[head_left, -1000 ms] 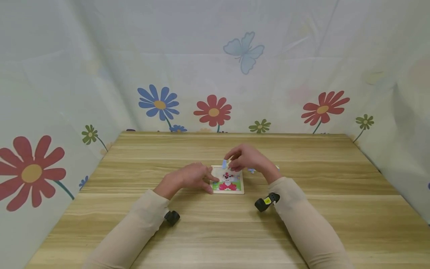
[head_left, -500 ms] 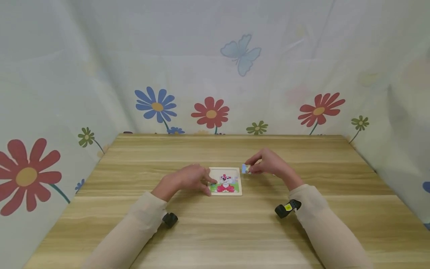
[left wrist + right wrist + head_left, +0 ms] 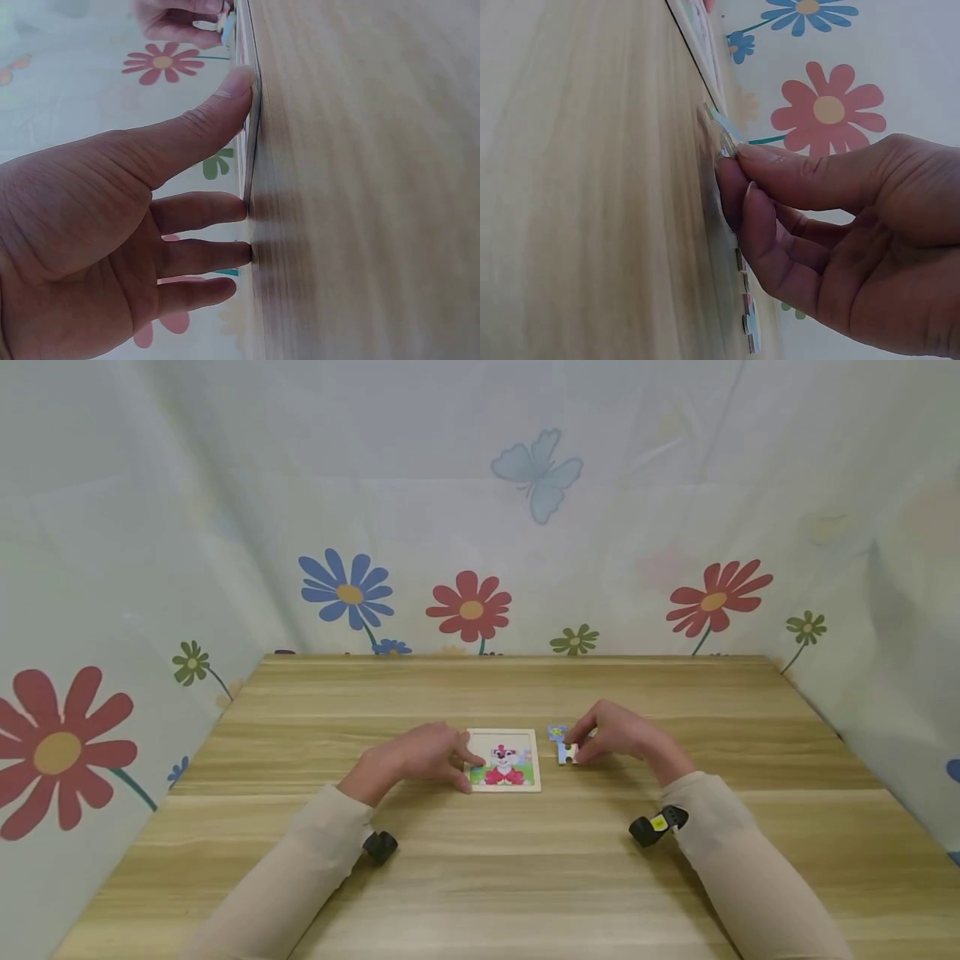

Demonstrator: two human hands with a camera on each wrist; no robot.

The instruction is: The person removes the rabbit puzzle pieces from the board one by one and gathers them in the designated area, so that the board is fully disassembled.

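Note:
A small square jigsaw tray (image 3: pixel 538 768) with a pale wooden rim lies flat near the middle of the table. Joined pieces in it form a red-and-white cartoon animal (image 3: pixel 504 770) on green; its upper part shows bare backing. At the tray's left side my left hand (image 3: pixel 416 757) rests with fingers extended, the thumb (image 3: pixel 234 86) touching the edge. Right of the tray, my right hand (image 3: pixel 617 732) pinches a puzzle piece (image 3: pixel 566 754) between thumb and fingertips, low over the table. Another blue-and-yellow puzzle piece (image 3: pixel 557 732) lies just behind it.
More flat puzzle pieces (image 3: pixel 750 322) lie beside the right hand, partly hidden by it in the head view. The wood-grain table (image 3: pixel 465 877) ends at a flower-printed curtain (image 3: pixel 405 510). Each wrist bears a black camera (image 3: pixel 381 847).
My right hand has moved right, away from above the tray, carrying a puzzle piece down beside another piece on the table. The left hand has stayed at the tray's left edge.

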